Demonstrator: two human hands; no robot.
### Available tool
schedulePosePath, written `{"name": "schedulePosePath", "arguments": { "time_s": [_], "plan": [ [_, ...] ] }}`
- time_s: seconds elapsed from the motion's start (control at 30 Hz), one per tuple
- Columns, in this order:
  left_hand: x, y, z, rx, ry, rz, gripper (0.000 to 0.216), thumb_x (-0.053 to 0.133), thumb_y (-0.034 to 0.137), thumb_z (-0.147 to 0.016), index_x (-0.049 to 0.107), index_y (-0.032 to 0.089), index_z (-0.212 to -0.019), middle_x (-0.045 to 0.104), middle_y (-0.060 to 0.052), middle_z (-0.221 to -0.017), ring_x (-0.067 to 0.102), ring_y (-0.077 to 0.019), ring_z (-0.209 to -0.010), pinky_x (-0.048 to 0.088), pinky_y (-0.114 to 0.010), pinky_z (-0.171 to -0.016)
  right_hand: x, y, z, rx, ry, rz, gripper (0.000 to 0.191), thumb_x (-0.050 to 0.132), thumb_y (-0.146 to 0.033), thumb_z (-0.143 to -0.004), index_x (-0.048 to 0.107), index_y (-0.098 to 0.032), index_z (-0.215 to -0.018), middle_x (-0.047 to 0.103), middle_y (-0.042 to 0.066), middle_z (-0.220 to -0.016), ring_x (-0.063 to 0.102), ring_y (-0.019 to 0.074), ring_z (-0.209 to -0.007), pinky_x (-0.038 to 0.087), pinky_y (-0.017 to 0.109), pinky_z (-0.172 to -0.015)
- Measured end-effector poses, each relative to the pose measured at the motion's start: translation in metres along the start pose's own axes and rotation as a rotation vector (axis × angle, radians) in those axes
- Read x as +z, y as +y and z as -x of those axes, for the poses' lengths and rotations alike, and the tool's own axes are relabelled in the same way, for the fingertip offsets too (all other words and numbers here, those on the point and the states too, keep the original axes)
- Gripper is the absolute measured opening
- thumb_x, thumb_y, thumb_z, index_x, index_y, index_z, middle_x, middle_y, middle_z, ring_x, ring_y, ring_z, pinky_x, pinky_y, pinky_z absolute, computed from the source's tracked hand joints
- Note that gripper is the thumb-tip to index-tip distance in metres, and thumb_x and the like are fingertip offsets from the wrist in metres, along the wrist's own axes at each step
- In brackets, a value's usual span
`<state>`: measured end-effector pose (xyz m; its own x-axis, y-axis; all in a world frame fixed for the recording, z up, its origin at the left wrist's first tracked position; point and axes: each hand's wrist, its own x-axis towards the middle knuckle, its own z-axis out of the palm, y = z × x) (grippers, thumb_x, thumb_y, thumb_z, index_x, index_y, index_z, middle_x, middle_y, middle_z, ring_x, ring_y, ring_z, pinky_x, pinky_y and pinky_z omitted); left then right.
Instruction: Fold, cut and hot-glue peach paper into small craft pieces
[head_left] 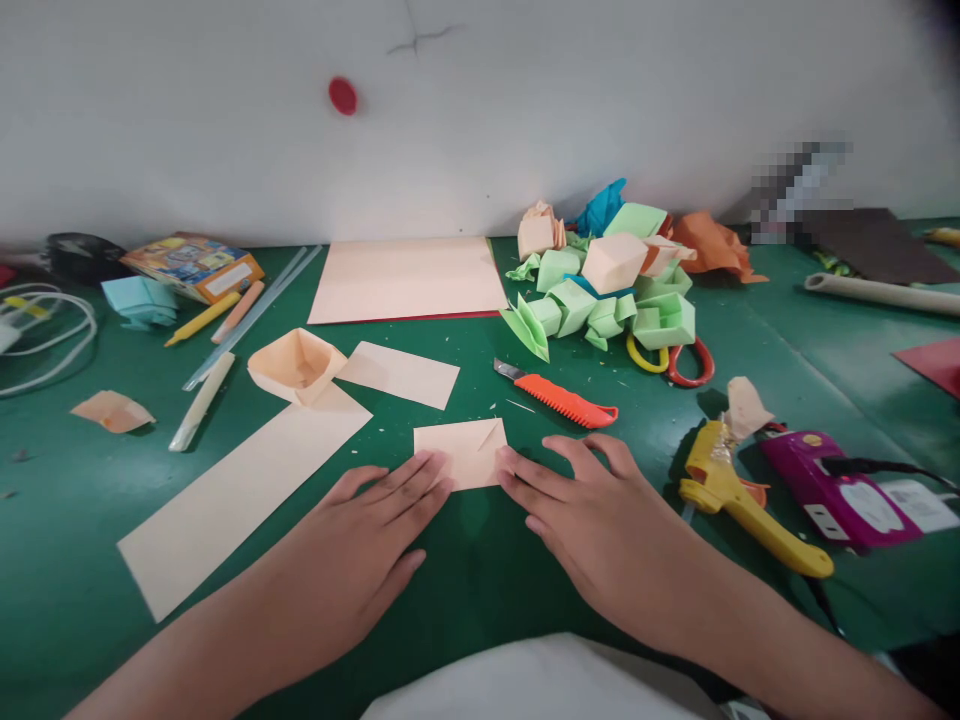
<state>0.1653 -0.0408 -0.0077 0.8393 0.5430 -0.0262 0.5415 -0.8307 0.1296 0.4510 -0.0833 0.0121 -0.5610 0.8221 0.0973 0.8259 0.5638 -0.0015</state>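
Observation:
A small folded peach paper square (461,450) lies on the green table (480,590) in front of me. My left hand (367,545) rests flat with its fingertips on the paper's lower left edge. My right hand (600,525) lies flat too, fingertips touching the paper's lower right corner. Neither hand grips anything; the fingers are spread. An orange-handled utility knife (559,396) lies just beyond the paper.
A long peach strip (240,495), a folded peach paper box (295,364), a smaller sheet (401,374) and a large sheet (409,278) lie left and back. Folded green and peach paper shapes (607,290) pile at back right over scissors (679,362). A yellow glue gun (739,495) lies right.

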Motion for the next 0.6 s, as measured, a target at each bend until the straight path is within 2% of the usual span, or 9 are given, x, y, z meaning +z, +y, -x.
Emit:
{"name": "schedulePosePath", "arguments": {
  "time_s": [0.17,0.27,0.37,0.43,0.53,0.6],
  "plan": [
    [-0.014,-0.006,0.005,-0.028,-0.019,0.065,0.060,0.041,0.018,-0.101,0.034,0.031,-0.158,0.045,-0.001,-0.159,0.042,-0.0231,-0.148,0.038,-0.040,-0.114,-0.002,0.005,0.001,0.004,-0.014,-0.090,0.037,0.044,-0.023,-0.104,0.065,-0.023,-0.134,0.062,0.000,-0.145,0.054,0.0311,-0.119,0.038,0.053,-0.094],
    [-0.018,-0.009,0.007,-0.087,-0.009,0.062,0.058,0.042,0.012,-0.096,0.049,0.036,-0.149,0.047,0.002,-0.158,0.038,-0.0265,-0.150,0.039,-0.044,-0.111,-0.004,0.008,-0.001,0.037,-0.039,-0.173,0.036,0.043,-0.023,-0.104,0.066,-0.023,-0.131,0.064,0.001,-0.143,0.054,0.0297,-0.117,0.039,0.052,-0.095],
    [-0.016,-0.010,0.001,-0.161,0.060,0.060,0.046,0.043,0.014,-0.094,0.069,0.035,-0.125,0.051,0.002,-0.155,0.041,-0.0305,-0.147,0.039,-0.048,-0.107,-0.004,0.009,-0.007,0.090,-0.044,-0.262,0.032,0.042,-0.023,-0.105,0.071,-0.024,-0.118,0.069,0.001,-0.134,0.055,0.0269,-0.111,0.039,0.051,-0.096],
    [-0.013,-0.009,-0.008,-0.211,0.128,0.078,0.036,0.042,0.016,-0.094,0.074,0.028,-0.105,0.058,-0.002,-0.149,0.048,-0.0318,-0.141,0.040,-0.050,-0.103,0.000,0.008,-0.013,0.119,-0.012,-0.293,0.032,0.043,-0.023,-0.105,0.075,-0.025,-0.102,0.072,0.000,-0.126,0.055,0.0258,-0.108,0.039,0.050,-0.096],
    [-0.009,-0.008,-0.029,-0.257,0.222,0.111,0.028,0.044,0.026,-0.097,0.067,0.020,-0.081,0.065,-0.010,-0.138,0.056,-0.0336,-0.128,0.042,-0.052,-0.097,0.011,0.008,-0.024,0.152,0.091,-0.273,0.032,0.049,-0.024,-0.103,0.074,-0.022,-0.083,0.071,0.003,-0.127,0.052,0.0287,-0.114,0.040,0.051,-0.097],
    [-0.007,-0.009,-0.042,-0.271,0.214,0.106,0.030,0.047,0.032,-0.098,0.061,0.020,-0.075,0.065,-0.011,-0.135,0.058,-0.0343,-0.123,0.043,-0.053,-0.095,0.019,0.008,-0.030,0.163,0.148,-0.259,0.029,0.052,-0.024,-0.101,0.072,-0.020,-0.079,0.067,0.004,-0.134,0.050,0.0313,-0.120,0.039,0.052,-0.099]
  ]
}}
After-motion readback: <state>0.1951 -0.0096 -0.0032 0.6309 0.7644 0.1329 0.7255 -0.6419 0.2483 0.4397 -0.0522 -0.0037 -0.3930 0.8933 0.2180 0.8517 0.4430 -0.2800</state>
